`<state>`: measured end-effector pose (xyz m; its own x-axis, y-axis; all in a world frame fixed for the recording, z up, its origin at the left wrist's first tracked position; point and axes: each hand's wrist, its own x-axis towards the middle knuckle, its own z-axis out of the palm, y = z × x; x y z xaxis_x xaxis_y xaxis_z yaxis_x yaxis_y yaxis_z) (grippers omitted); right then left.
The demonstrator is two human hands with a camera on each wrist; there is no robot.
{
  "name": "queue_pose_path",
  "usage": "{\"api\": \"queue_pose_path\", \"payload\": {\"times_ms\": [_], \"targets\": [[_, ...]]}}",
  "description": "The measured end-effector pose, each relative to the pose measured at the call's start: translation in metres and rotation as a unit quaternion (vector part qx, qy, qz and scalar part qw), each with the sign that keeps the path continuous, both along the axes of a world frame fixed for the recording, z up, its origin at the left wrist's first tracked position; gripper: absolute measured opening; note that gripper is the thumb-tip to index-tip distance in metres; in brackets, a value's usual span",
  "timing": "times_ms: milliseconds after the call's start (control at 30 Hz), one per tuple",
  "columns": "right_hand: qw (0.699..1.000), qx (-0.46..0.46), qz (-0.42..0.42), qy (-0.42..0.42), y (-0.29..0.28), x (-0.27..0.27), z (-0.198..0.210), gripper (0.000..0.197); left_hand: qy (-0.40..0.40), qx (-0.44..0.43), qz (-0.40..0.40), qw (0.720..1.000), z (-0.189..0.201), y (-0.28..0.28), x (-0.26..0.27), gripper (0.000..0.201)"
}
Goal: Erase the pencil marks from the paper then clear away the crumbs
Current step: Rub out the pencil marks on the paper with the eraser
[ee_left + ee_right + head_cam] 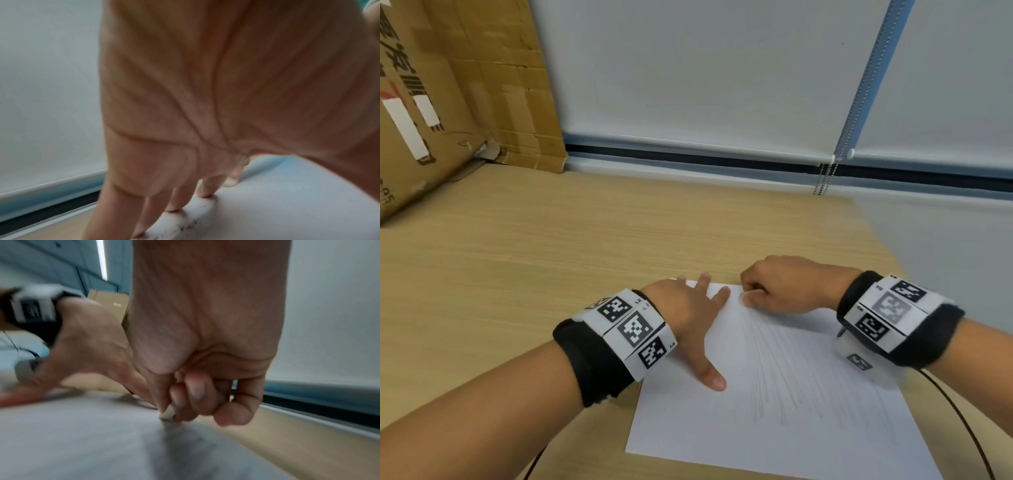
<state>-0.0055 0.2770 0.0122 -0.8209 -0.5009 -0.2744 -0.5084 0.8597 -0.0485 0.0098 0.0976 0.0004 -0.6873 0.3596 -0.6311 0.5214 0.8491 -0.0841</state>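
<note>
A white sheet of paper point(784, 394) lies on the wooden desk point(551, 260), with faint long pencil strokes point(787, 380) running down its middle. My left hand point(688, 318) lies flat with spread fingers on the sheet's far left corner, pressing it down. My right hand point(774, 291) is at the sheet's far edge, fingers curled round a small white eraser point(167, 413) whose tip touches the paper point(102, 443). In the left wrist view, dark eraser crumbs point(189, 224) lie on the paper by my fingertips point(205, 193).
A large cardboard box point(441, 102) stands at the desk's back left. A window blind point(705, 75) with bead chains point(825, 178) runs along the back. The desk's right edge point(887, 246) lies close beyond the paper. A black cable point(962, 421) trails from my right wrist.
</note>
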Motion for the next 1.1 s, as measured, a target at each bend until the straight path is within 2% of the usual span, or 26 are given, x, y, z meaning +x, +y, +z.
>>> {"api": "queue_pose_path", "payload": {"times_ms": [100, 233, 400, 567, 667, 733, 867, 1000, 1100], "targets": [[1.0, -0.009, 0.001, 0.011, 0.005, -0.003, -0.003, 0.029, -0.005, 0.001, 0.001, 1.0, 0.001, 0.001, -0.001, 0.14], [0.997, -0.018, 0.064, -0.049, 0.002, 0.009, -0.002, 0.024, -0.004, 0.006, 0.002, 1.0, 0.001, 0.0, 0.0, 0.14], [0.999, -0.006, 0.029, 0.016, 0.007, -0.003, -0.004, 0.023, -0.007, 0.002, 0.001, 1.0, 0.001, 0.0, 0.0, 0.14], [0.995, -0.008, 0.083, -0.06, 0.003, 0.013, 0.001, 0.024, -0.003, 0.007, 0.002, 1.0, 0.001, -0.001, 0.001, 0.14], [0.999, 0.001, 0.045, -0.004, 0.004, 0.002, 0.003, 0.024, -0.001, 0.005, -0.001, 1.0, 0.0, -0.001, 0.001, 0.14], [0.999, 0.006, 0.051, 0.008, 0.004, 0.003, 0.0, 0.023, 0.0, 0.004, -0.002, 1.0, 0.0, -0.001, 0.0, 0.14], [0.993, -0.005, 0.09, -0.081, 0.002, 0.021, 0.001, 0.025, 0.0, 0.004, 0.002, 1.0, 0.001, 0.0, 0.001, 0.14], [0.999, 0.008, 0.041, -0.001, 0.007, 0.007, 0.001, 0.027, -0.003, 0.0, 0.001, 1.0, 0.0, 0.0, -0.001, 0.141], [0.997, -0.002, 0.066, -0.025, 0.007, 0.016, -0.004, 0.026, 0.0, 0.001, -0.001, 1.0, -0.003, -0.001, -0.002, 0.141]]}}
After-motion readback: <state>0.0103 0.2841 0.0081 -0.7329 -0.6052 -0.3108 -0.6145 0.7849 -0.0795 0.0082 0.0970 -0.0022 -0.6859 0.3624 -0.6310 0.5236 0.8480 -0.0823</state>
